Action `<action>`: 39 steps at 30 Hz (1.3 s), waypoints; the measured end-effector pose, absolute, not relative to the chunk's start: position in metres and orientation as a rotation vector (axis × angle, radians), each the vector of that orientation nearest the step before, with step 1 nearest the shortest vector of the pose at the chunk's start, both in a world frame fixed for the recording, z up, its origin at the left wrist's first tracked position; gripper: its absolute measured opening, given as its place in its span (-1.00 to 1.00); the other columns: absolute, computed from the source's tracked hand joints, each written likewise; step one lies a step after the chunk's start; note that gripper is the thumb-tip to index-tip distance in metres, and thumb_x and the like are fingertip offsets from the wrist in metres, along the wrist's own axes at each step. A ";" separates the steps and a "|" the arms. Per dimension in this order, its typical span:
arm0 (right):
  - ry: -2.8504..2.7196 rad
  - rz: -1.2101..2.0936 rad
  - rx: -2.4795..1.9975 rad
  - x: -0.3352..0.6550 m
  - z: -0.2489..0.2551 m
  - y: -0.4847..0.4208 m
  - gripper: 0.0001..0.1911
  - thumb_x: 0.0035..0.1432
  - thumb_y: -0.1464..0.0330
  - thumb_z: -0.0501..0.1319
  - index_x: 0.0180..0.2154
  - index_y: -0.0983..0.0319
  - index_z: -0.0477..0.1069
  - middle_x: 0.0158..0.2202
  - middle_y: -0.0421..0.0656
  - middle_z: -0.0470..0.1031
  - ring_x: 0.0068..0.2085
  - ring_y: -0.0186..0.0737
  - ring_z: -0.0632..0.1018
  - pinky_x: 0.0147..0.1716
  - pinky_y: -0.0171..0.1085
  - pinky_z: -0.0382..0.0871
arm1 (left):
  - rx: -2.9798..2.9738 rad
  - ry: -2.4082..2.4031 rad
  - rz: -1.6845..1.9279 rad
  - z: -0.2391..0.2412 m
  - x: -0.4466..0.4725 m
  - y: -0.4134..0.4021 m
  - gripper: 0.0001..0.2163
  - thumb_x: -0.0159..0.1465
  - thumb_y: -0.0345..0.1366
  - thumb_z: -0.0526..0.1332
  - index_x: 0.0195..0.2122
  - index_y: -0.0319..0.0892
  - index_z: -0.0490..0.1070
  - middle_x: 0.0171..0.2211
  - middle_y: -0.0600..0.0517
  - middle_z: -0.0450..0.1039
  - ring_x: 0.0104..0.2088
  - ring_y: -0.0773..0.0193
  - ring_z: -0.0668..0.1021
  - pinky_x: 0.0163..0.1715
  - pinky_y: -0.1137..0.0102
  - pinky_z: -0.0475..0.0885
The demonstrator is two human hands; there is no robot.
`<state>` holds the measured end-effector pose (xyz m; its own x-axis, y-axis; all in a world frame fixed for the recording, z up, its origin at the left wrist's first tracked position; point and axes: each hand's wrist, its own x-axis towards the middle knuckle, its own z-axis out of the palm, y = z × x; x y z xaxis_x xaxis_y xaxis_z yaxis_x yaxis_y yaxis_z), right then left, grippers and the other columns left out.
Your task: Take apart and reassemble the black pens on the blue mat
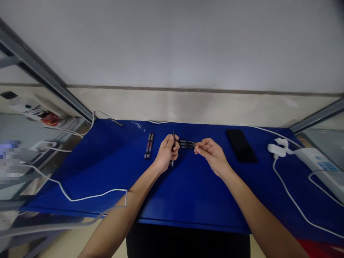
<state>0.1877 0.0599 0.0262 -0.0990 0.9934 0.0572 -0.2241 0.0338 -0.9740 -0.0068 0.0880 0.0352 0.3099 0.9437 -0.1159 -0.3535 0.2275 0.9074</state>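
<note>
Left hand (167, 150) curled in a fist around one upright pen (173, 148), tip poking out below. Right hand (211, 152) pinching the ends of a few black pens (186, 144) with fingertips pressed together. Both arms stretched forward over the blue table (107, 172), hands close, pens lying flat between them, just above the table.

Two more pens (148, 145) side by side on the table, left of the left hand. Black phone (240, 145) flat on the right. White cable (80, 195) across the left corner. White charger (276, 149) far right, near a power strip (319, 165).
</note>
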 end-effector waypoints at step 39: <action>-0.961 1.199 -0.990 0.196 0.031 0.064 -0.85 0.18 0.31 0.30 -0.20 0.22 0.54 -0.51 -0.21 0.45 -0.44 -0.31 0.45 -0.40 -0.27 0.33 | 1.019 0.774 1.093 0.026 0.000 0.086 -0.70 0.23 -0.14 0.32 -0.29 -0.19 0.22 -0.25 -0.16 0.61 -0.25 0.17 0.65 -0.29 0.36 0.45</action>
